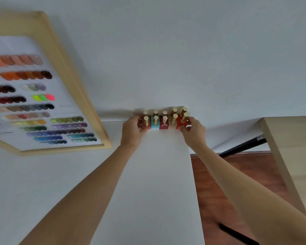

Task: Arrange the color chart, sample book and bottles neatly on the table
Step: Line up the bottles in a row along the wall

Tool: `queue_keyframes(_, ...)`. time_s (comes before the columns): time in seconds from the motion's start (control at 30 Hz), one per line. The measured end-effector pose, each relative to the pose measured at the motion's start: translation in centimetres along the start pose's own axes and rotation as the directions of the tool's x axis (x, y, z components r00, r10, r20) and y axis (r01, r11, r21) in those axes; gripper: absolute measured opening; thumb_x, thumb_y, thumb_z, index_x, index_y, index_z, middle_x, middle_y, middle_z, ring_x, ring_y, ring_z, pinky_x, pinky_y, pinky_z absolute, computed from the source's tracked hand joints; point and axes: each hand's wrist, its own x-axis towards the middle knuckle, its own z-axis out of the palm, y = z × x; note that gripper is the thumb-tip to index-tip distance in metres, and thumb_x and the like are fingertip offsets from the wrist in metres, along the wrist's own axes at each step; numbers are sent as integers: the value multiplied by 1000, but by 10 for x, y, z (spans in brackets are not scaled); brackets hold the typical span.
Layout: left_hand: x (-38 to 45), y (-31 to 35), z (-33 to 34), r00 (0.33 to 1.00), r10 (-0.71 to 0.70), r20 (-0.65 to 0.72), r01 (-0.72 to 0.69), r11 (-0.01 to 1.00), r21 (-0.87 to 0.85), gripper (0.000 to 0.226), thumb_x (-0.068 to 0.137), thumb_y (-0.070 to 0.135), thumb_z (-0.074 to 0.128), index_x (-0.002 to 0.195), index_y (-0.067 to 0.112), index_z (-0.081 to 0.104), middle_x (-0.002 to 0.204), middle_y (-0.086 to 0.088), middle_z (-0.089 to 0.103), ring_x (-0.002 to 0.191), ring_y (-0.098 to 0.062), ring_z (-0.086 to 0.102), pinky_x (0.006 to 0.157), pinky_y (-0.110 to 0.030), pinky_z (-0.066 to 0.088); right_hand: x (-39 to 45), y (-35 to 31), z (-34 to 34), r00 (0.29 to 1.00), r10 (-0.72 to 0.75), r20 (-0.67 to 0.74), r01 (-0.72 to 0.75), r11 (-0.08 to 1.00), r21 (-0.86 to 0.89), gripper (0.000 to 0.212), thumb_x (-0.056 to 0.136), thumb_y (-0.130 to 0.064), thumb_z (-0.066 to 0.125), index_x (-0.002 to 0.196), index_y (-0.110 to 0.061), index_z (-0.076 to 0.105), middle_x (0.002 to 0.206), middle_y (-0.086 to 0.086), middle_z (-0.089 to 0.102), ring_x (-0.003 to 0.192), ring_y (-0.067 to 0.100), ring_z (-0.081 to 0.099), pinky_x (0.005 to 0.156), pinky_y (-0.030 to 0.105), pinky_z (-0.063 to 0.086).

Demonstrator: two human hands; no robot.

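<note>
The bottles (163,120) stand in two rows at the table's (157,174) far edge, against the wall, between the left hand (132,132) and right hand (194,131). The color chart (42,96) lies well left.

Both my arms are bare from where they enter the view right up to the wrists; I wear no sleeves, and no cuff or fabric edge shows anywhere along them. My left hand (132,132) and my right hand (194,132) are uncovered as well, with no gloves, rings, watch or bracelet visible on either. My fingers are too small and blurred here for me to tell anything about the nails.
</note>
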Motion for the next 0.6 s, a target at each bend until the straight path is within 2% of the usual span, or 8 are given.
queue_keyframes(0.1, -1, 2, 6, 998, -32, -47, 30, 999, -35, 30, 70, 6, 79, 98, 3, 67, 93, -13, 73, 85, -22, 69, 80, -32, 57, 0, 2, 3, 1000, 9, -2, -9, 1000, 8, 25, 84, -16, 60, 109, -13, 63, 97, 6, 66, 73, 17, 57, 71, 25, 41)
queue_keyframes(0.17, -2, 2, 9, 997, -44, -58, 43, 999, -28, 26, 72, 6, 77, 96, 3, 68, 92, -13, 73, 85, -23, 69, 81, -38, 57, 2, 3, 4, 1000, 17, -9, -17, 1000, 1, 18, 84, -15, 59, 101, -13, 64, 92, 8, 66, 69, 17, 55, 61, 21, 37)
queue_keyframes(0.23, -2, 3, 10, 997, -61, -57, 59, 998, -28, 25, 72, 6, 77, 96, 3, 68, 92, -13, 73, 86, -24, 69, 82, -39, 57, 3, 3, 5, 1000, 29, -10, -29, 1000, -5, 11, 84, -13, 59, 93, -14, 64, 86, 10, 65, 64, 15, 52, 52, 15, 31)
queue_keyframes(0.3, -2, 4, 10, 996, -76, -53, 75, 997, -22, 24, 72, 7, 77, 95, 3, 69, 92, -13, 74, 86, -24, 69, 82, -39, 56, 3, 2, 7, 999, 33, -11, -33, 999, -14, 8, 84, -11, 58, 88, -14, 64, 83, 11, 65, 63, 16, 52, 49, 12, 29)
queue_keyframes(0.43, -3, 5, 10, 993, -110, -41, 109, 994, -9, 22, 74, 7, 75, 95, 3, 69, 93, -14, 74, 87, -24, 69, 82, -40, 56, 2, 0, 7, 999, 35, -5, -35, 999, 2, 10, 84, -8, 56, 87, -12, 64, 85, 14, 65, 73, 25, 56, 61, 25, 37)
queue_keyframes(0.5, -3, 5, 10, 992, -125, -29, 125, 992, 13, 19, 76, 8, 73, 93, 2, 69, 91, -15, 74, 86, -26, 69, 81, -42, 56, 1, -1, 6, 999, 33, -2, -33, 999, -1, 11, 84, -8, 55, 89, -11, 63, 85, 16, 65, 75, 27, 55, 66, 27, 37)
queue_keyframes(0.6, -4, 10, 9, 989, -150, -9, 150, 988, 25, 22, 74, 7, 73, 94, 1, 68, 93, -16, 73, 89, -28, 68, 83, -42, 54, -3, 0, 5, 998, 49, 38, -49, 999, -10, 22, 86, -9, 53, 106, -10, 61, 99, 15, 65, 84, 26, 59, 75, 30, 44)
